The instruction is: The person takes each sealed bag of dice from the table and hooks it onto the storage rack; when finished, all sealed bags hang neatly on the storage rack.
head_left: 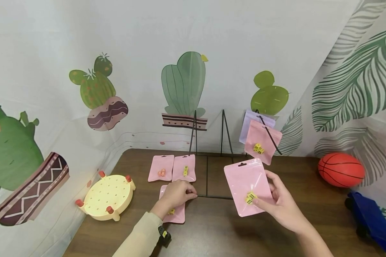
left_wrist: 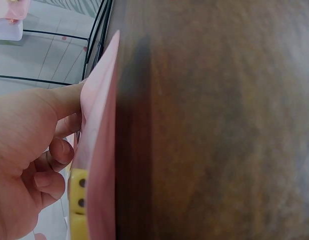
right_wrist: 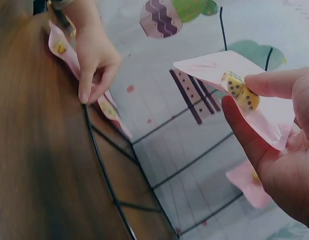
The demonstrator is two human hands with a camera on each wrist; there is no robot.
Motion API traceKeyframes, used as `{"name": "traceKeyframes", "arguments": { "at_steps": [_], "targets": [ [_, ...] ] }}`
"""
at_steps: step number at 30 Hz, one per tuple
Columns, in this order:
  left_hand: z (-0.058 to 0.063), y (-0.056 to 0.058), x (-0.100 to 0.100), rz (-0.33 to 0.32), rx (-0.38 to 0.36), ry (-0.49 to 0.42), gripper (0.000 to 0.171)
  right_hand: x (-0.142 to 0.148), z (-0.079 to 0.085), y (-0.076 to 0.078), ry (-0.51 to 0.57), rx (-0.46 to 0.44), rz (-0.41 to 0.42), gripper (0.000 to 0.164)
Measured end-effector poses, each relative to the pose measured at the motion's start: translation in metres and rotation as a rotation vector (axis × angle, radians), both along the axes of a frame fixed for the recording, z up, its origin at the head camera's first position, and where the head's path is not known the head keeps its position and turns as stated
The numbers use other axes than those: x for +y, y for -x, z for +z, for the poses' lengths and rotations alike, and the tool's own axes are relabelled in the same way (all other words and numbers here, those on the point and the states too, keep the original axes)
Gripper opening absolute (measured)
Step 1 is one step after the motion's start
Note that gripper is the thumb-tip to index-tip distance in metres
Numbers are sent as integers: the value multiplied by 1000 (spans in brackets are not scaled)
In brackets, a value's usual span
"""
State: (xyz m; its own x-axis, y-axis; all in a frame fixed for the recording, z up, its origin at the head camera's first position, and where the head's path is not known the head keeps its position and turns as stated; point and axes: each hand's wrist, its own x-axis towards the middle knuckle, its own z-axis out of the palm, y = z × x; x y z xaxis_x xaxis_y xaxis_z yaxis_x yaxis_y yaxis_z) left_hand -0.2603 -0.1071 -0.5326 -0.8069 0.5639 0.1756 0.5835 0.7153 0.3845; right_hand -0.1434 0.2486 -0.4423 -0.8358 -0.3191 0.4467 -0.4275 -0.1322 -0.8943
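My right hand [head_left: 281, 203] holds up a pink zip pouch [head_left: 244, 175] by its right side, thumb in front beside its yellow dice [head_left: 251, 197]. My left hand [head_left: 177, 194] pinches the front left corner of a black wire display rack [head_left: 207, 176], seen best in the right wrist view. Beneath that hand lies another pink pouch [head_left: 177, 216] with yellow dice, partly covered. On the rack's right prong hang a pink pouch [head_left: 263, 134] with yellow dice and, behind it, a purple pouch [head_left: 246, 126]. The other two prongs carry nothing.
Left of the rack, two pink pouches lie side by side, one with orange dice [head_left: 162, 172], one with yellow dice [head_left: 185, 170]. An upturned cream stool [head_left: 109, 194] with red feet stands left. A red basketball [head_left: 341, 169] and a blue object [head_left: 371, 217] sit right.
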Motion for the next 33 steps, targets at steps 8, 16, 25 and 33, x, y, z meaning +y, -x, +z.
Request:
{"name": "traceKeyframes", "arguments": {
  "at_steps": [8,16,25,33],
  "targets": [
    [1,0,0,0,-19,-11,7,-18,11,3,-21,40,-58,78],
    [1,-1,0,3,-7,-7,6,-28,15,9,0,53,-69,78],
    [0,0,-1,-4,-12,-19,8,-34,15,18,35,38,-89,75],
    [0,0,-1,-1,-6,-22,7,-41,10,33,14,13,-215,71]
  ]
}}
